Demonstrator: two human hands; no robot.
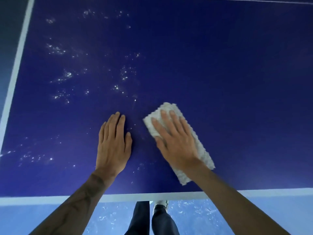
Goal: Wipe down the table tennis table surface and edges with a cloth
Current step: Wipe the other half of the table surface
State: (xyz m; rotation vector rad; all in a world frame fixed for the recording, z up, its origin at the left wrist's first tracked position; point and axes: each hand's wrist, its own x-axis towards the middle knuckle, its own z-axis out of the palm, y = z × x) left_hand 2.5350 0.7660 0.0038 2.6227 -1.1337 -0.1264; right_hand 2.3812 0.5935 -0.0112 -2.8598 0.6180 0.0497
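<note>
**A:** Where is the cloth?

**B:** The cloth (167, 108), pale, nubbly and folded into a long strip, lies flat on the dark blue tabletop (220, 73), a little toward 5 o'clock from the middle of the view. Its long side runs from 11 o'clock to 5 o'clock. Its near end stops short of the white edge line (152, 196) at 6 o'clock.

**A:** What keeps it there?

**B:** The right hand (176, 143) lies on top of it, palm down. The fingers are straight and slightly spread, pointing to 11 o'clock. None of them curl round the cloth; they press it flat. Cloth shows past the fingertips and along the hand's 3 o'clock side.

**A:** And the other one?

**B:** The left hand (113, 146) rests flat on the bare tabletop at 9 o'clock of the cloth, near it but not touching. Its fingers are straight and close together, pointing to 12 o'clock, with nothing in them.

**A:** How does the surface look?

**B:** White speckles (67, 75) lie in scattered clusters from 9 to 11 o'clock of the hands. A thinner patch sits toward 8 o'clock, near the white side line (18, 65). From 1 to 3 o'clock of the cloth the tabletop looks plain blue. A thin white line (254, 0) crosses the far corner at 1 o'clock.

**A:** Below the edge?

**B:** At 6 o'clock there is lighter blue floor (220, 216) with pale marks, dark trouser legs (140, 217) and one light shoe (160, 204)
</note>
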